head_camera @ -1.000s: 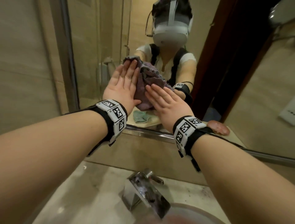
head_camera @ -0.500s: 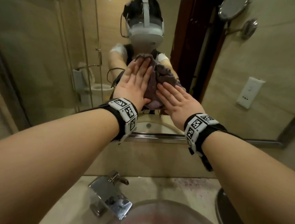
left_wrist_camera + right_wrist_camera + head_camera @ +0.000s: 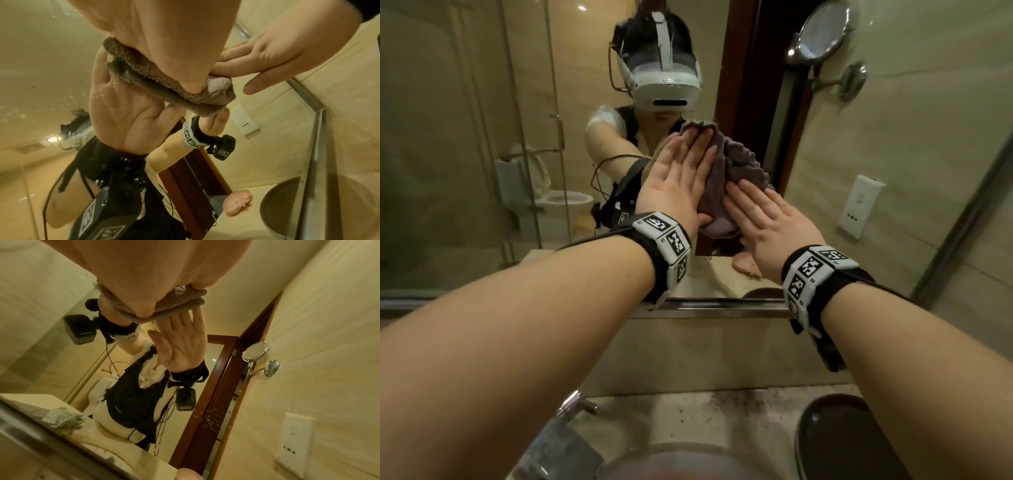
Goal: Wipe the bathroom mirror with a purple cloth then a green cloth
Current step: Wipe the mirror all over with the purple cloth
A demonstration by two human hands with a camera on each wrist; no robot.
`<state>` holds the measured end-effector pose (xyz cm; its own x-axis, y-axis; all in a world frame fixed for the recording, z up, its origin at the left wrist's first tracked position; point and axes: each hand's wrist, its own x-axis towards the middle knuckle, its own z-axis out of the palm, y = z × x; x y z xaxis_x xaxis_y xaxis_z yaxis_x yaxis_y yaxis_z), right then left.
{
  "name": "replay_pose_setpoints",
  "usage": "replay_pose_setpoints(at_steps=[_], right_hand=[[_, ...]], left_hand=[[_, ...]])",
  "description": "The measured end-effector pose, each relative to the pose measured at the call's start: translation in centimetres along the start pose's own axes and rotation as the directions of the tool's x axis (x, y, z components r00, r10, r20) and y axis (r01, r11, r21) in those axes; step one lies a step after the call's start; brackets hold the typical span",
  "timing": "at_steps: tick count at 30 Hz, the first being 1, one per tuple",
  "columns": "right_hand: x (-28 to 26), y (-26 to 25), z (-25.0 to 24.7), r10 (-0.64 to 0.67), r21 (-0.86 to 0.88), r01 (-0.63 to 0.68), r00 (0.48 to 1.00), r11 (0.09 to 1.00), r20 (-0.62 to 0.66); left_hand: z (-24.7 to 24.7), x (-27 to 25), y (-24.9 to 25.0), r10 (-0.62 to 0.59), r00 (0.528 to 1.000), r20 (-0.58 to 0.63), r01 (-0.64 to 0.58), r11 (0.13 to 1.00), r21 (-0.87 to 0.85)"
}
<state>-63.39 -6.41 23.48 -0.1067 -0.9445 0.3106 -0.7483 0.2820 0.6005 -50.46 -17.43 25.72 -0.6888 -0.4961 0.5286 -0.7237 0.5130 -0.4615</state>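
Left hand (image 3: 674, 186) lies flat, fingers straight, pressing the purple cloth (image 3: 736, 168) against the mirror (image 3: 482, 137). Right hand (image 3: 770, 222), just beside it, grip likewise released, presses the cloth's lower right part.

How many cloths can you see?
2. The purple cloth is pressed on the mirror under both hands; the green cloth shows reflected, lying on the counter.

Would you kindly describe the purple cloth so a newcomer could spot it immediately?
Start at the wall mirror above the sink. Both hands, left hand and right hand, press flat there. The purple cloth is the bunched fuzzy fabric beneath their fingers.
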Motion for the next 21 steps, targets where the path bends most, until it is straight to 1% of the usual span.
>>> replay_pose_setpoints(at_steps=[3, 6, 10, 15, 17, 19, 21], right_hand=[[0.1, -0.6, 0.0, 0.014, 0.050, -0.015, 1.000, 0.999, 0.004], [0.3, -1.2, -0.3, 0.022, 0.109, -0.018, 0.999, 0.994, -0.035], [1.3, -2.0, -1.0, 0.013, 0.141, -0.001, 0.996, 0.990, -0.083], [3.2, -3.9, -2.7, -0.034, 0.059, 0.044, 0.986, 0.997, -0.164], [4.0, -4.8, -3.3, -0.066, 0.057, 0.074, 0.990, 0.996, -0.127], [4.8, -6.1, -4.4, -0.079, 0.036, 0.084, 0.987, 0.996, -0.139], [5.9, -7.4, -5.1, -0.088, 0.053, 0.099, 0.981, 0.994, -0.172]], left_hand=[[0.0, 0.0, -0.6, 0.023, 1.000, -0.003, -0.023, 1.000, 0.006], [-0.1, 0.1, -1.3, 0.040, 0.999, 0.014, -0.041, 0.999, 0.026], [0.0, -0.1, -3.0, 0.035, 0.999, 0.030, -0.036, 0.999, 0.022], [0.9, -1.5, -5.9, -0.027, 0.999, 0.039, 0.026, 0.999, 0.032], [1.3, -2.1, -7.3, -0.056, 0.997, 0.048, 0.055, 0.998, 0.034], [1.8, -2.8, -8.8, -0.080, 0.995, 0.062, 0.078, 0.996, 0.041], [2.3, -3.4, -10.4, -0.099, 0.992, 0.079, 0.095, 0.994, 0.056]])
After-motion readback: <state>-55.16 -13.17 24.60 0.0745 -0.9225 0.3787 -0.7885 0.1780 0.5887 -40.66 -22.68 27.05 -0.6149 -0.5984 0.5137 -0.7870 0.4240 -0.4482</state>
